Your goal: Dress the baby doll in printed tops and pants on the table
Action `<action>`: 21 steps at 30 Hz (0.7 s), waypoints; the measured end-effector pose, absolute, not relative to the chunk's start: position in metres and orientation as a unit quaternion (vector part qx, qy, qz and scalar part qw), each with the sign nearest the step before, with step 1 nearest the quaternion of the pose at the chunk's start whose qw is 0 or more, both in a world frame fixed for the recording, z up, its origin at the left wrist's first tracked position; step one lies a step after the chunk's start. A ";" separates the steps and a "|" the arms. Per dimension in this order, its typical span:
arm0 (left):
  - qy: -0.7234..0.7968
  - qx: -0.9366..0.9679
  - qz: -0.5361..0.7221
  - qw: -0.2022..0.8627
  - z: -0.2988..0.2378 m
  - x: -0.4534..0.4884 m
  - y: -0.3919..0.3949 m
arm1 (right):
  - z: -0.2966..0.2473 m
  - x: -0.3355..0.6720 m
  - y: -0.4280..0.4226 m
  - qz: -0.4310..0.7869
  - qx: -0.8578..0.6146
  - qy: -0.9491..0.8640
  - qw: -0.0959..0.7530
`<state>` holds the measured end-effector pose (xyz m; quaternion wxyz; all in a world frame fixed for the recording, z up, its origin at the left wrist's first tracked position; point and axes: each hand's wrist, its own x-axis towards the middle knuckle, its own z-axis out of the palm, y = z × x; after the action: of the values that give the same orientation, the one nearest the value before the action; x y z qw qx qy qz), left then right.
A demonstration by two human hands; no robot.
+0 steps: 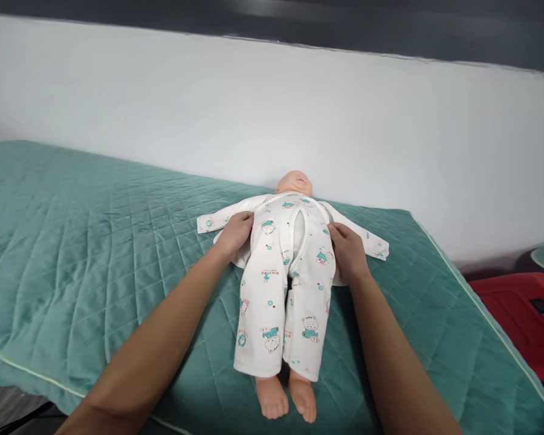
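A baby doll (294,181) lies on its back, head toward the wall and bare feet toward me. It wears a white long-sleeved top (226,216) and split-crotch baby pants (265,302), both printed with small bears. The pants reach high up over its torso, and the sleeves spread out to both sides. My left hand (238,234) is closed at the left side of the pants, its fingertips partly hidden by the cloth. At the opposite side, my right hand (349,249) pinches the edge of the pants between thumb and fingers.
A green quilted cover (95,241) with pale piping lies under the doll. Behind it rises a white wall (236,109) with a dark band (272,21) above. Past the cover's right edge stands a red plastic object (517,314); grey floor (4,408) shows at lower left.
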<state>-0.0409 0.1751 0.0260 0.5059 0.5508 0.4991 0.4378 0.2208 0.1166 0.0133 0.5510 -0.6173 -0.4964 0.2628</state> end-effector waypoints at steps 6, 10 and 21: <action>0.513 0.682 0.479 0.208 0.026 -0.036 0.185 | 0.022 0.222 0.132 0.006 -0.663 -0.563 0.494; 0.462 0.737 0.468 0.159 0.027 -0.029 0.206 | 0.024 0.223 0.159 0.006 -0.619 -0.600 0.507; 0.426 0.753 0.341 0.368 0.036 -0.031 0.243 | 0.042 0.239 0.172 0.279 -0.556 -0.669 0.407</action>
<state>-0.0308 0.2432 0.0358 0.3683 0.7531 0.4256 0.3406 0.2386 0.1724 0.0421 0.4066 -0.5561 -0.6690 0.2790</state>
